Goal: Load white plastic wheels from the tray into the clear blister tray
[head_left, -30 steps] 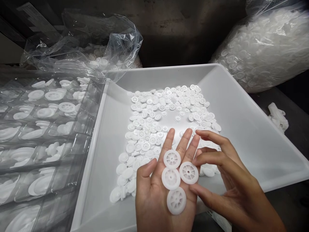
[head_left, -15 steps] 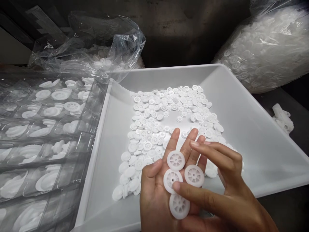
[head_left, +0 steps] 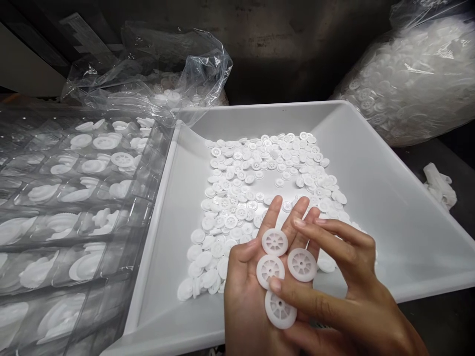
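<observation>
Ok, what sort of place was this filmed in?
Probably a sorting or assembly workstation, perhaps in a factory: a white tray of loose wheels, a bulging clear bag of similar pieces, and a clear compartment tray holding white parts.

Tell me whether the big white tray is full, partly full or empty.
Partly full: white round parts spread over the floor of the tray, but a bare patch shows among them.
</observation>
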Motion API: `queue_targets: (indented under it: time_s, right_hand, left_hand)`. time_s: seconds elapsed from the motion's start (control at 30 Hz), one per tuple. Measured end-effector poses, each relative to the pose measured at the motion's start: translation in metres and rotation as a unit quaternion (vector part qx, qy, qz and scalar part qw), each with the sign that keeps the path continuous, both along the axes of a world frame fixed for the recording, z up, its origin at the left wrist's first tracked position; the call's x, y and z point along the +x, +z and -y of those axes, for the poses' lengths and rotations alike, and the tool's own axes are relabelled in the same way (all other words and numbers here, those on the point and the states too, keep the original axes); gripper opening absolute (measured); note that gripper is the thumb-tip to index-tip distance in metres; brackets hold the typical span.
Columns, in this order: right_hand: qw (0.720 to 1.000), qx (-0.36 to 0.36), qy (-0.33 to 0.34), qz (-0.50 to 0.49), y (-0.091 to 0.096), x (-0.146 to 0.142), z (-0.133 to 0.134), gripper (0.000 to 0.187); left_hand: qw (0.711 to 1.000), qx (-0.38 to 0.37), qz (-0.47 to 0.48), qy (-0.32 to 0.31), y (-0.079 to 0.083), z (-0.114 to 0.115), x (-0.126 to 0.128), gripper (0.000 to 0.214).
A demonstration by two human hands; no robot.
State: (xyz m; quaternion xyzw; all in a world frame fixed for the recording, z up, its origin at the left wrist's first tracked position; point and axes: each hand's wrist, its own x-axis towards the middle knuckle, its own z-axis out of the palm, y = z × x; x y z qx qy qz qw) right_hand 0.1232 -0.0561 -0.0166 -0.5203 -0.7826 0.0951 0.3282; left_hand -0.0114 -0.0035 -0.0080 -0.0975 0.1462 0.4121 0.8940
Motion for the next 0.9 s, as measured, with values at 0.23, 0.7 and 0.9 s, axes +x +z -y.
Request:
queue_targets:
  time_s: [0.23,0.7,0.9]
  right_hand:
    - [0.999,0.025,0.012,0.039,-0.005,0.004,0.004,0.034]
    - [0.997,0.079,-0.002,0.015,-0.007,0.006,0.007,0.035]
    - [0.94,0.008,-0.105,-0.325,-0.008,-0.012,-0.008,0.042]
  left_hand:
    - [0.999,-0.021,-0.031,0.036,0.004,-0.002,0.006,0.052]
    - [0.998,0.019,-0.041,0.046,-0.001,-0.003,0.008,0.045]
    - [0.906,0.225,-0.341,0.11,-0.007,0.008,0.023,0.042]
